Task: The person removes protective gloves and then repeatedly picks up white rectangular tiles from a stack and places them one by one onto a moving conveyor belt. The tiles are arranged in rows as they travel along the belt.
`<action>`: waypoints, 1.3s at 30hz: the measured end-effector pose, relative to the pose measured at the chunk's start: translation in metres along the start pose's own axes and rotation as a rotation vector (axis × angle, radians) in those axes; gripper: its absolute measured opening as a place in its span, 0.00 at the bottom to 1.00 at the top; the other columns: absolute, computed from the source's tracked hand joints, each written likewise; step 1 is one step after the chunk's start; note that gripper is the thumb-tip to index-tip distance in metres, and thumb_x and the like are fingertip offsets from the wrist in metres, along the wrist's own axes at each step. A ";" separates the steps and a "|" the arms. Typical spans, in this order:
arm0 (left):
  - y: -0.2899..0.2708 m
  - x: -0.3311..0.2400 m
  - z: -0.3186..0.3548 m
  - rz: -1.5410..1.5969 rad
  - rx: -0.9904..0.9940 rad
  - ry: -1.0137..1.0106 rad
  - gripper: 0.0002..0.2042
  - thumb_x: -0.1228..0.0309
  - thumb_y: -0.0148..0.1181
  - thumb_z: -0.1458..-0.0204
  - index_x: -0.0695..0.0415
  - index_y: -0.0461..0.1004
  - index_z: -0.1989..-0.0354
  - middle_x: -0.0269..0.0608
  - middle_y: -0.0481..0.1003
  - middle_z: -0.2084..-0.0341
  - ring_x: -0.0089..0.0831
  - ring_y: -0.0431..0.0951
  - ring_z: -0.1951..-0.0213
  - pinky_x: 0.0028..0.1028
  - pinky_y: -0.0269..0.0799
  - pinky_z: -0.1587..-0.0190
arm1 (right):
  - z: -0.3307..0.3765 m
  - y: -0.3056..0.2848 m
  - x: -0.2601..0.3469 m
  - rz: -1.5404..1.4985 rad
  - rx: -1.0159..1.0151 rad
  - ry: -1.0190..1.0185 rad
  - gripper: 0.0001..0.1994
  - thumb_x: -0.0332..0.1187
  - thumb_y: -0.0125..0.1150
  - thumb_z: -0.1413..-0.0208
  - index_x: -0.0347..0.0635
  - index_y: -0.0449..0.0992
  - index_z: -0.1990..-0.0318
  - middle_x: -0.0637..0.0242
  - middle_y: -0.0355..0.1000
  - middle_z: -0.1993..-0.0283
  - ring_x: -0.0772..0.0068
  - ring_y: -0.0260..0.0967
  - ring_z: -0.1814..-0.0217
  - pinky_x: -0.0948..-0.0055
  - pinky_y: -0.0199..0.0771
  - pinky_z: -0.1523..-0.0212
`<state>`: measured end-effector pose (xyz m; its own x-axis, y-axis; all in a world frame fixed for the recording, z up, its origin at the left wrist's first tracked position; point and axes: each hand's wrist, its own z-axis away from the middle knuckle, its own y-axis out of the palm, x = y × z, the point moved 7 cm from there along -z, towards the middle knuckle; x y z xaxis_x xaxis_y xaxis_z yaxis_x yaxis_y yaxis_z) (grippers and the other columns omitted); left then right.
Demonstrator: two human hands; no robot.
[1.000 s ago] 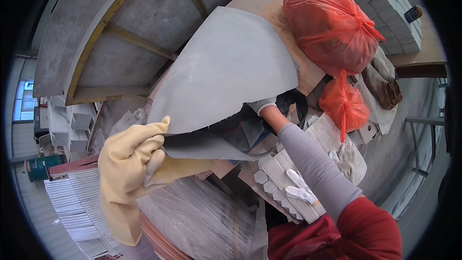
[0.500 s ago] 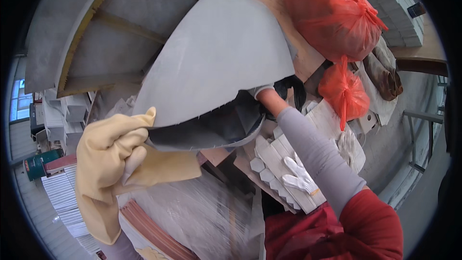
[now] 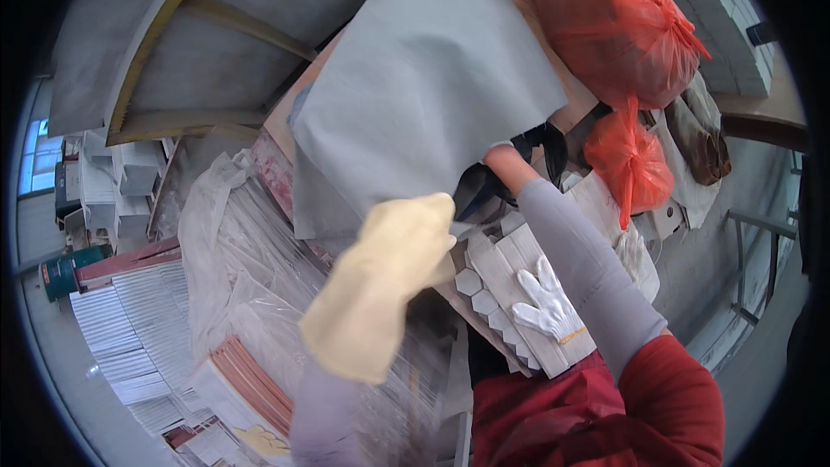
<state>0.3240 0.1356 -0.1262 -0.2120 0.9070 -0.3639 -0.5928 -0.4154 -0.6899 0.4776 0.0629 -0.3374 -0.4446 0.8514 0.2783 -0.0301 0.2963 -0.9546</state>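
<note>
A large grey sheet (image 3: 424,78), like coated cloth, lies draped over dark things on a board. My left hand (image 3: 389,268), in a long cream rubber glove, is at the sheet's near edge. It is smeared by motion, so I cannot see what its fingers grip. A pale flap shows beside its fingertips. My right hand reaches in under the sheet's right side. Only its bare wrist (image 3: 512,169) and grey sleeve show; the fingers are hidden. Something black and glossy (image 3: 549,151) sticks out beside that wrist. A white knitted glove (image 3: 546,301) lies on white strips (image 3: 510,264) near my right forearm.
Two tied red plastic bags, one large (image 3: 614,22) and one small (image 3: 629,164), stand at the right. A grey wood-framed panel (image 3: 233,60) leans at the upper left. Clear plastic wrap (image 3: 225,225), stacked white strips (image 3: 130,320) and a green can (image 3: 73,272) are leftward.
My left hand has moved right, in toward the sheet's near edge. The sheet's raised opening has dropped, covering the dark inside. My right hand stays beneath the sheet.
</note>
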 end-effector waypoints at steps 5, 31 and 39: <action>0.049 0.011 -0.024 -0.024 0.091 -0.161 0.07 0.66 0.58 0.40 0.52 0.78 0.58 0.42 0.81 0.64 0.41 0.80 0.57 0.45 0.68 0.59 | 0.021 -0.028 -0.050 -0.066 -0.107 -0.100 0.25 0.48 0.57 0.40 0.47 0.73 0.39 0.55 0.67 0.33 0.49 0.60 0.30 0.54 0.59 0.32; 0.210 -0.110 0.263 1.593 -0.433 -0.472 0.14 0.71 0.51 0.32 0.59 0.77 0.44 0.36 0.76 0.79 0.21 0.73 0.80 0.19 0.68 0.77 | 0.081 -0.081 -0.052 -0.067 0.294 -0.240 0.29 0.46 0.63 0.51 0.52 0.73 0.39 0.52 0.69 0.42 0.44 0.66 0.41 0.47 0.70 0.45; 0.191 -0.153 0.320 0.957 -0.613 -0.119 0.18 0.73 0.57 0.39 0.57 0.73 0.41 0.41 0.79 0.57 0.36 0.81 0.63 0.32 0.76 0.59 | 0.306 -0.225 -0.104 -0.443 0.198 -0.413 0.17 0.25 0.63 0.50 0.38 0.78 0.51 0.46 0.72 0.44 0.41 0.67 0.40 0.49 0.64 0.36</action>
<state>-0.0059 -0.0601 -0.0024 -0.4642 0.1870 -0.8658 0.3241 -0.8738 -0.3625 0.2566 -0.2254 -0.1839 -0.6592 0.4181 0.6250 -0.4377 0.4625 -0.7710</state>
